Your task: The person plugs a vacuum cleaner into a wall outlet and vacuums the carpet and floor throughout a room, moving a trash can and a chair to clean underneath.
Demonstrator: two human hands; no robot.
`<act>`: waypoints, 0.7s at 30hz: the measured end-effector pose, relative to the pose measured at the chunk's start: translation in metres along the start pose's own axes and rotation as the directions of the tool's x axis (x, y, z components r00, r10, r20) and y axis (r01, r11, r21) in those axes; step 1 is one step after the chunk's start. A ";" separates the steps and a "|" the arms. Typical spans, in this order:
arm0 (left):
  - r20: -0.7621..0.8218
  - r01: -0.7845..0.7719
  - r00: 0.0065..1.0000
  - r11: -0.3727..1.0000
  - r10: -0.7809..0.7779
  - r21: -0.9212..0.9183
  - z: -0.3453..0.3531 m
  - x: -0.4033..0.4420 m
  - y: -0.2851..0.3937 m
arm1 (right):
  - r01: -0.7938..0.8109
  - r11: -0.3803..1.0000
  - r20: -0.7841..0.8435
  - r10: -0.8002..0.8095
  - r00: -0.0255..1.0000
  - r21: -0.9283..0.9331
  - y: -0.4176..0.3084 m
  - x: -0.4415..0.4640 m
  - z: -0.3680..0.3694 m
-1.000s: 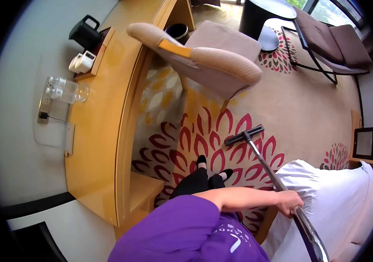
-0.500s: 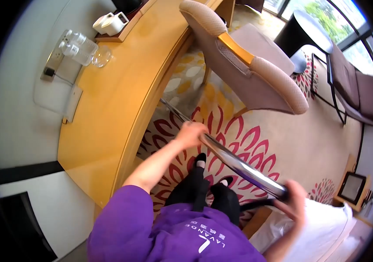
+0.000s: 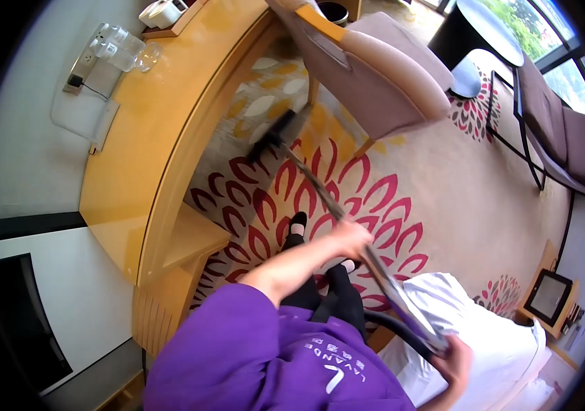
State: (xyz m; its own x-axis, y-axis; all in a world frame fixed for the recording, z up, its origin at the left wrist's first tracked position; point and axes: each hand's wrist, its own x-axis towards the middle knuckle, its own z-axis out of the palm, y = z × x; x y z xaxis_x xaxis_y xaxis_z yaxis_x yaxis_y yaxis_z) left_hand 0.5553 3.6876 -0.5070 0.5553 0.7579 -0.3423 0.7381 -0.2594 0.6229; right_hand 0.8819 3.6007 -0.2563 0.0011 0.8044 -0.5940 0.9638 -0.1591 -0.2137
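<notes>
A vacuum cleaner wand (image 3: pixel 389 282), a shiny metal tube, runs slantwise across the middle of the view. My left hand (image 3: pixel 349 240) is wrapped round its middle. My right hand (image 3: pixel 454 361) grips its upper end, where a black hose (image 3: pixel 402 331) joins it. At the far end, the black floor head (image 3: pixel 272 135) rests on the patterned carpet (image 3: pixel 320 164), between the desk and a leg of the upholstered chair. Part of the tube is hidden behind my left hand.
The wooden desk (image 3: pixel 135 137) stands at left with plastic bottles (image 3: pixel 120 51) and white cups (image 3: pixel 163 12) on it. The pinkish-brown chair (image 3: pixel 374 85) is ahead. A white-covered bed (image 3: pixel 491 349) lies at lower right, a lounge chair (image 3: pixel 556 127) by the window.
Both hands have drawn the wand back toward me, and the floor head has come out from beside the desk into view. My view has shifted, showing more of the bed and the desk's lower shelf.
</notes>
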 end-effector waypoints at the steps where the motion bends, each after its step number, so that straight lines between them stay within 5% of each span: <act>1: -0.053 -0.142 0.988 0.990 0.143 0.021 0.020 0.017 0.041 | -0.036 0.996 -0.090 0.028 0.995 -0.086 0.039 -0.028 -0.016; 3: 0.044 -0.312 0.948 0.948 0.315 -0.064 0.056 0.053 0.123 | -0.114 0.962 -0.151 0.078 0.986 -0.248 0.086 -0.090 -0.064; 5: -0.008 -0.343 0.931 0.870 0.364 -0.353 0.072 0.070 0.188 | -0.143 0.948 -0.172 0.096 0.980 -0.283 0.105 -0.149 -0.112; 7: -0.185 -0.464 0.884 0.769 0.428 -0.440 0.049 0.056 0.225 | -0.102 0.894 -0.209 0.009 0.978 -0.437 0.078 -0.173 -0.155; 9: -0.266 -0.481 0.876 0.762 0.403 -0.433 0.024 0.048 0.230 | -0.114 0.882 -0.321 -0.044 0.946 -0.457 0.034 -0.173 -0.180; 12: -0.298 -0.467 0.880 0.787 0.370 -0.402 -0.013 0.029 0.197 | 0.070 0.883 -0.265 -0.215 0.940 -0.465 -0.005 -0.145 -0.193; 16: -0.224 -0.266 0.948 0.948 0.225 -0.173 -0.027 -0.027 0.081 | 0.273 0.923 -0.296 -0.349 0.889 -0.269 -0.021 -0.050 -0.107; 19: -0.080 0.136 0.986 0.978 -0.150 -0.157 -0.019 -0.100 -0.057 | 0.373 0.911 -0.070 -0.390 0.918 -0.175 -0.082 0.043 0.007; 21: -0.140 0.431 0.885 0.896 -0.443 -0.108 -0.004 -0.174 -0.142 | 0.562 0.826 0.078 -0.558 0.826 -0.051 -0.160 0.079 0.086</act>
State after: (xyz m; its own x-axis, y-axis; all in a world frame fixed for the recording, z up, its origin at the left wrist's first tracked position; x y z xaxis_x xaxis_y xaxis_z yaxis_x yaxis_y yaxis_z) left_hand 0.3522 3.5948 -0.5328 0.1108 0.8698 -0.4809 0.8592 0.1594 0.4862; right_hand 0.7052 3.6407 -0.3358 -0.5573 0.7090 -0.4322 0.8100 0.3497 -0.4707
